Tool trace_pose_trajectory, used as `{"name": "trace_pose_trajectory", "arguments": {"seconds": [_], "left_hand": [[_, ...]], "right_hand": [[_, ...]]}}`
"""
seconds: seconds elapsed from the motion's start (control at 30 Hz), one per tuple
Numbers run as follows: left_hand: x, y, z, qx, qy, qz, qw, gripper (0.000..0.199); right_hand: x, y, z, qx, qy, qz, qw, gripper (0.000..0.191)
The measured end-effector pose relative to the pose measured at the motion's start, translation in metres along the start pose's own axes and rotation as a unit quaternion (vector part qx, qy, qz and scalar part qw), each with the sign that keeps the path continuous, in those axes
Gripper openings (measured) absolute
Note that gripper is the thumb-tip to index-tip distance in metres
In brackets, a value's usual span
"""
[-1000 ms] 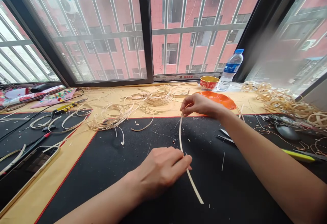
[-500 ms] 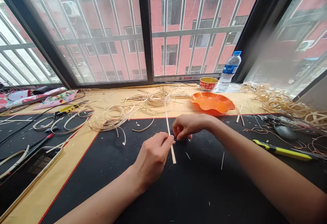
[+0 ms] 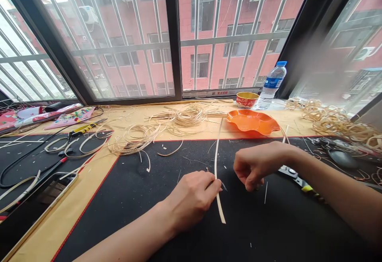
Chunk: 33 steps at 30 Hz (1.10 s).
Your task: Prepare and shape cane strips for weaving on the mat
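your left hand [image 3: 199, 192] pinches the strip [image 3: 216, 154] jutting past its fingers [image 3: 213, 191], seemingly steadying it, likely needing firmness next, your right hand [image 3: 252, 168] curled, contents unclear.

orange wavy-rimmed dish [image 3: 252, 122], empty-looking, on pale surface [image 3: 209, 133]. just behind dish, tin [image 3: 246, 102] with red patterned side, gold inside. behind dish's right half, standing clear water bottle [image 3: 271, 85], blue cap, blue label. right of dish and nearer, dark rounded object [image 3: 343, 158]. far left of dish, pink patterned packet [image 3: 74, 116]. left and much nearer than dish, flat dark device [image 3: 38, 214]. behind dish, black window frame [image 3: 173, 47], metal bars [image 3: 197, 23], red building [image 3: 228, 7].
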<state>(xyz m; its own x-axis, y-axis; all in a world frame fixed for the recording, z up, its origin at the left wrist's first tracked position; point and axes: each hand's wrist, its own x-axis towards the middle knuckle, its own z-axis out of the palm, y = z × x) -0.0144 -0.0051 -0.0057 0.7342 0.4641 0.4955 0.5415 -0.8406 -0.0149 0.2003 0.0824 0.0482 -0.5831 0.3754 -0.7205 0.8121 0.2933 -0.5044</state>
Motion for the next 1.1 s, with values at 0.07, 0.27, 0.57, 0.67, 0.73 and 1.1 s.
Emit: {"name": "trace_pose_trajectory", "arguments": {"seconds": [0.07,0.27,0.57,0.67,0.73,1.1], "left_hand": [[0.001,0.001,0.001,0.004,-0.04,-0.016,0.999,0.026],[0.002,-0.002,0.002,-0.018,-0.123,-0.047,0.991,0.023],[-0.003,-0.004,0.005,-0.026,-0.109,-0.032,0.993,0.022],[-0.002,-0.005,0.004,-0.023,-0.117,-0.027,0.992,0.022],[-0.002,-0.007,0.002,-0.018,-0.133,-0.016,0.991,0.022],[0.005,-0.026,-0.018,-0.092,-0.153,0.001,0.984,0.018]], "right_hand": [[-0.005,0.003,0.004,-0.014,0.05,-0.011,0.999,0.008],[0.005,-0.021,0.028,-0.091,0.246,-0.079,0.962,0.013],[0.011,-0.033,0.064,-0.189,0.298,0.075,0.933,0.018],[-0.004,-0.025,0.055,-0.234,0.269,0.008,0.934,0.014],[-0.006,-0.021,0.047,-0.246,0.325,-0.059,0.911,0.016],[0.08,0.014,0.055,-0.248,0.464,-0.136,0.84,0.059]]}}
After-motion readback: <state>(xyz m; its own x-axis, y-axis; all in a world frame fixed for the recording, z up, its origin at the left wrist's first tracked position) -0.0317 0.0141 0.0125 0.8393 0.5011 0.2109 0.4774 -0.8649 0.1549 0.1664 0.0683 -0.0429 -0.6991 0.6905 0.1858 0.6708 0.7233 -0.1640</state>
